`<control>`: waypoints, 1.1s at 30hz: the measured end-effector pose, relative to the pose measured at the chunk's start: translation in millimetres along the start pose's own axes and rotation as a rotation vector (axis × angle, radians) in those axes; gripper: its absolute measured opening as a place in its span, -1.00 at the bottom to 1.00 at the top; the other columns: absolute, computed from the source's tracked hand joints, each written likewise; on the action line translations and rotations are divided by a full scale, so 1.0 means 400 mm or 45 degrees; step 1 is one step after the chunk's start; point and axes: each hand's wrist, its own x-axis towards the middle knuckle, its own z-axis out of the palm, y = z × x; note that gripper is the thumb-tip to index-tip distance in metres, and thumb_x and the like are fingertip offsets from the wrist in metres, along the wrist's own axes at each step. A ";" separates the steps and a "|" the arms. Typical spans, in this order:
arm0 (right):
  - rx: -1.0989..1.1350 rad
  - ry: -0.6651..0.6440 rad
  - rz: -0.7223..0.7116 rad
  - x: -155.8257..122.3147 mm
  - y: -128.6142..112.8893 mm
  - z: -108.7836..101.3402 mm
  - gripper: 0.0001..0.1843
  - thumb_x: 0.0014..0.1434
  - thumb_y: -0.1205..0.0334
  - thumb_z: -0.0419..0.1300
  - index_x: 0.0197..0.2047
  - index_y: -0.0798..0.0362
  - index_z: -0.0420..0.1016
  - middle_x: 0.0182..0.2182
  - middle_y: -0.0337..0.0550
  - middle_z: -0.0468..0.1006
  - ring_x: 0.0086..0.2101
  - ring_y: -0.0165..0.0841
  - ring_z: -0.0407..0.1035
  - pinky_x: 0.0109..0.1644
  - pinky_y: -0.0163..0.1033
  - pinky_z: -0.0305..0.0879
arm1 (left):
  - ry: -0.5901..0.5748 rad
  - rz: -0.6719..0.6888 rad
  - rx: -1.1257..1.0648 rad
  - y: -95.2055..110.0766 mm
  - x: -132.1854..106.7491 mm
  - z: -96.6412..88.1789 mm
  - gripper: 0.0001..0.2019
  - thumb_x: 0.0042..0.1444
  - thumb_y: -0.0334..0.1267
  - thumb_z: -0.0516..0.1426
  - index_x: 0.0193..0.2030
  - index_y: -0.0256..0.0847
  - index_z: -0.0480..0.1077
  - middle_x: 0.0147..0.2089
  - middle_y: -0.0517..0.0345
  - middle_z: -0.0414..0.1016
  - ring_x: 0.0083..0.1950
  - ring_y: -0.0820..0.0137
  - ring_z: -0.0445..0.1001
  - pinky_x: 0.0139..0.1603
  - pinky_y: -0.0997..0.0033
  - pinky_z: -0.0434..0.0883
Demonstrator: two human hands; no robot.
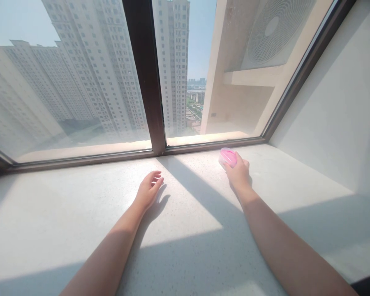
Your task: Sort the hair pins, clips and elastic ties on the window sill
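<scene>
My right hand is closed around a pink scrub brush with a pale lower part. The brush rests at the far side of the white speckled windowsill, a little in front of the window frame; the fingers partly cover it. My left hand is nearer the middle of the sill, to the left of the brush. It holds nothing, and its loosely bent fingers are apart. Its shadow falls on the sill just to its right.
A dark window frame runs along the back of the sill, with an upright post between two glass panes. A white wall bounds the right side. Outside stand tall buildings and an air-conditioner unit. Sunlight and shadow bands cross the sill.
</scene>
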 end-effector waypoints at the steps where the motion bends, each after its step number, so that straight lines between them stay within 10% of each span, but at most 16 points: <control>1: -0.014 0.035 0.012 -0.003 -0.008 -0.007 -0.14 0.05 -0.03 0.24 0.36 -0.03 0.05 0.15 0.20 0.13 0.04 0.07 0.25 0.11 0.12 0.15 | 0.005 -0.001 0.001 -0.002 0.001 -0.001 -0.64 0.19 -0.05 0.04 0.02 -0.21 0.38 -0.07 -0.02 0.47 -0.10 0.23 0.49 -0.10 0.18 0.43; 7: 0.071 0.280 -0.294 -0.048 -0.103 -0.052 -0.11 0.08 0.11 0.22 0.37 0.04 -0.14 0.35 0.22 -0.33 0.28 0.18 -0.26 0.26 0.30 -0.37 | 0.044 0.008 0.013 -0.007 0.008 0.003 -0.71 0.16 -0.07 0.06 -0.09 -0.18 0.41 -0.14 0.02 0.48 -0.16 0.23 0.47 -0.14 0.22 0.40; 11: 0.369 -0.089 -0.681 -0.140 -0.164 -0.017 -0.61 0.17 0.19 0.09 0.07 0.01 0.23 0.09 0.11 0.26 0.04 -0.08 0.23 0.06 0.04 0.24 | 0.101 -0.015 0.075 -0.007 0.008 0.001 -0.76 0.17 -0.05 0.03 -0.38 -0.11 0.38 -0.35 0.09 0.44 -0.30 0.27 0.40 -0.24 0.24 0.33; 14: 0.414 -0.412 -0.790 -0.215 -0.191 0.031 -0.92 0.15 0.22 0.11 -0.35 0.03 0.34 -0.40 -0.15 0.42 -0.41 -0.33 0.32 -0.34 -0.23 0.30 | 0.148 -0.052 0.128 -0.006 0.001 0.002 -0.65 0.19 -0.04 -0.01 -0.58 -0.10 0.20 -0.55 0.18 0.26 -0.45 0.32 0.27 -0.36 0.28 0.25; 20: 0.529 -1.151 -0.539 -0.233 -0.193 0.050 -0.66 0.18 0.15 0.11 -0.59 0.07 0.25 -0.67 -0.32 0.25 -0.57 -0.47 0.14 -0.45 -0.33 0.07 | 0.065 -0.089 0.153 0.000 -0.020 0.012 -0.54 0.20 0.01 -0.04 -0.66 -0.11 -0.02 -0.63 0.26 0.01 -0.54 0.40 0.09 -0.46 0.35 0.10; 33: 0.661 -1.287 -0.358 -0.218 -0.196 0.054 -0.68 0.20 0.20 0.04 -0.54 0.10 0.39 -0.68 -0.30 0.33 -0.62 -0.47 0.22 -0.48 -0.37 0.14 | -0.357 -0.033 0.296 0.012 -0.006 0.004 -0.51 0.19 0.02 -0.04 -0.67 -0.17 -0.02 -0.62 0.30 -0.06 -0.53 0.46 0.01 -0.47 0.41 -0.05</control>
